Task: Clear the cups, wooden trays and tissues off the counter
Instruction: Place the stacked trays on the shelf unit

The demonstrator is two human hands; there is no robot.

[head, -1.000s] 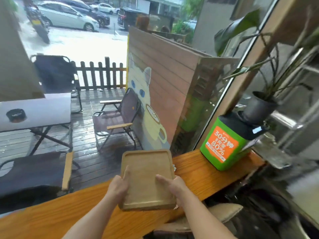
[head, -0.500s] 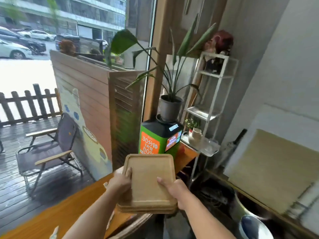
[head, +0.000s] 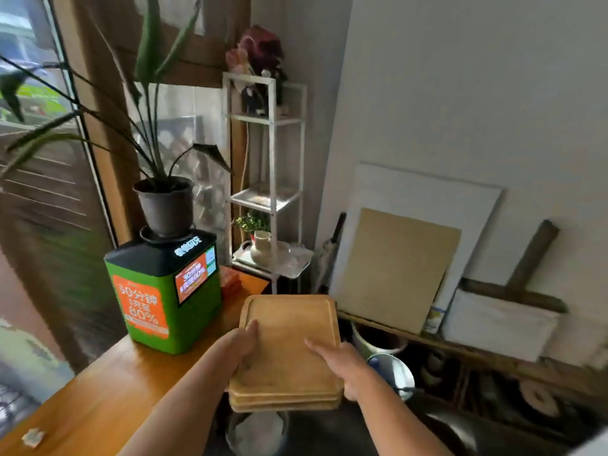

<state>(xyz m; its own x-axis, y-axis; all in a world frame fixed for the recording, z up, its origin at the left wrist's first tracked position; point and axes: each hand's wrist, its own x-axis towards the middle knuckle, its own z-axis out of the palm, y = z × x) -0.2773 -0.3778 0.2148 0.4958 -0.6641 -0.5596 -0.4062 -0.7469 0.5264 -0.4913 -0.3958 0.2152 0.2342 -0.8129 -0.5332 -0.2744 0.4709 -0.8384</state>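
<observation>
Wooden trays (head: 289,343) in hands (head: 240,348) beside green box (head: 164,291).

Daylight enters from window (head: 29,103) at left, glass overexposed, outside washed pale. White wall (head: 460,77) evenly lit, soft. Floor area at lower right (head: 493,406) dim, detail lost in shadow. Motion smear along left edge and plant leaves (head: 49,139). Wide-angle bending at borders. Compression blockiness throughout. Centre moderately sharp.
</observation>
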